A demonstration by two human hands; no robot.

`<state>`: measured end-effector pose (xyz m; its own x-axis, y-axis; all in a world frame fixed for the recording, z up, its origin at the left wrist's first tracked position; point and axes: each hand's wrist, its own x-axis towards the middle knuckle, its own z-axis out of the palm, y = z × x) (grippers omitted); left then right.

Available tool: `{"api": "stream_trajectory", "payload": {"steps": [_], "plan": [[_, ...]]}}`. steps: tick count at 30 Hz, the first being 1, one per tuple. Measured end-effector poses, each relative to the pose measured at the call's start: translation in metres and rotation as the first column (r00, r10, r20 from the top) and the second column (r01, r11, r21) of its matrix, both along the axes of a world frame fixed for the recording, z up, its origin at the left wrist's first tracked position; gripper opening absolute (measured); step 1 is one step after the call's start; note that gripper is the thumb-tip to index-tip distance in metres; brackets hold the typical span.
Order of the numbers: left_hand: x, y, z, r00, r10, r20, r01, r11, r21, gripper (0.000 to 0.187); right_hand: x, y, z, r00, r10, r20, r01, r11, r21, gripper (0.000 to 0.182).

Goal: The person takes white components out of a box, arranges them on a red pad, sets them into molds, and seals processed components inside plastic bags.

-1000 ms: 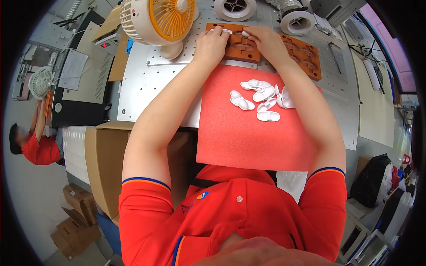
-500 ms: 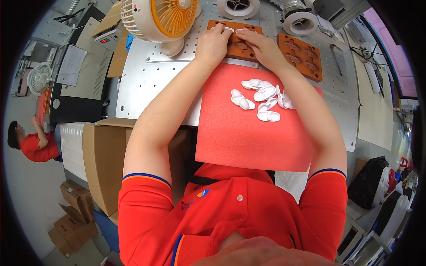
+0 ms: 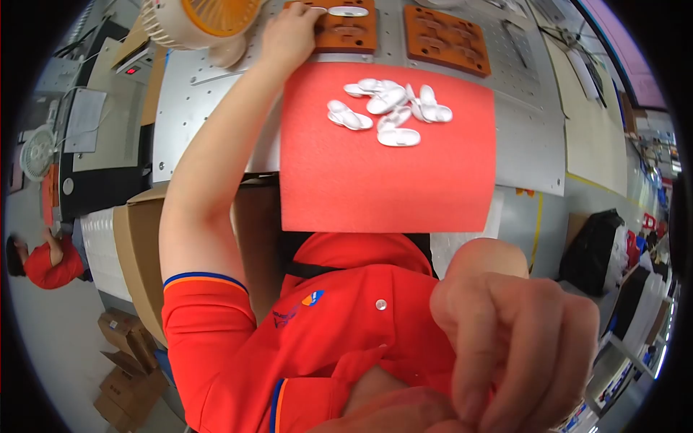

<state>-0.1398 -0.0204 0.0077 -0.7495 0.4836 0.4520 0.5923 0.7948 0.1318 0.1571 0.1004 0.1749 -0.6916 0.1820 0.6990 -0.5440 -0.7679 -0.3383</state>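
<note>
My left hand [image 3: 290, 35] is at the left part of an orange-brown fixture block [image 3: 350, 41], its bent fingers on a white part [image 3: 315, 11]. Another white oval part [image 3: 348, 11] lies in that block to the right of the hand. Close to the camera, at lower right, my right hand [image 3: 516, 339] is raised near my chin with fingers curled together; anything between the fingertips is hidden. Several white oval pieces [image 3: 398, 137] lie in a loose group on a red foam mat [image 3: 361, 187].
A second orange-brown block [image 3: 447, 40] sits on the perforated metal table [image 3: 530, 133]. A white and orange fan [image 3: 206, 22] stands at upper left. Cardboard box [image 3: 148, 252] is below the table's left side. Another person [image 3: 54, 261] is at far left.
My right hand has left the fixture block and come up close to the camera. My left hand stays at the block. The view has shifted, so the table appears higher and further left.
</note>
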Motion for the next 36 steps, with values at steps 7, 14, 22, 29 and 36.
{"api": "stream_trajectory", "payload": {"steps": [7, 14, 22, 29, 36], "plan": [[0.063, 0.006, 0.012, 0.906, -0.416, 0.072, 0.372, 0.866, 0.334, 0.022, 0.018, 0.016, 0.007, 0.998, -0.061, -0.007, 0.061, 0.990, 0.130, 0.012], [0.095, 0.002, 0.016, 0.749, -0.464, 0.474, 0.329, 0.880, 0.342, 0.018, 0.000, 0.074, -0.034, 0.975, -0.195, -0.106, 0.220, 0.786, 0.577, 0.006], [0.080, -0.026, 0.033, 0.689, -0.463, 0.557, 0.386, 0.886, 0.259, 0.015, -0.076, 0.145, -0.150, 0.784, -0.596, -0.174, 0.135, -0.109, 0.985, 0.023], [0.097, -0.022, 0.041, 0.784, -0.333, 0.525, 0.303, 0.942, 0.144, 0.022, -0.093, 0.156, -0.157, 0.794, -0.597, -0.109, 0.035, -0.135, 0.990, 0.016], [0.075, -0.022, 0.057, 0.526, -0.380, 0.761, 0.390, 0.903, 0.181, 0.021, -0.092, 0.185, -0.134, 0.762, -0.615, 0.205, -0.136, 0.158, 0.978, 0.015]]}}
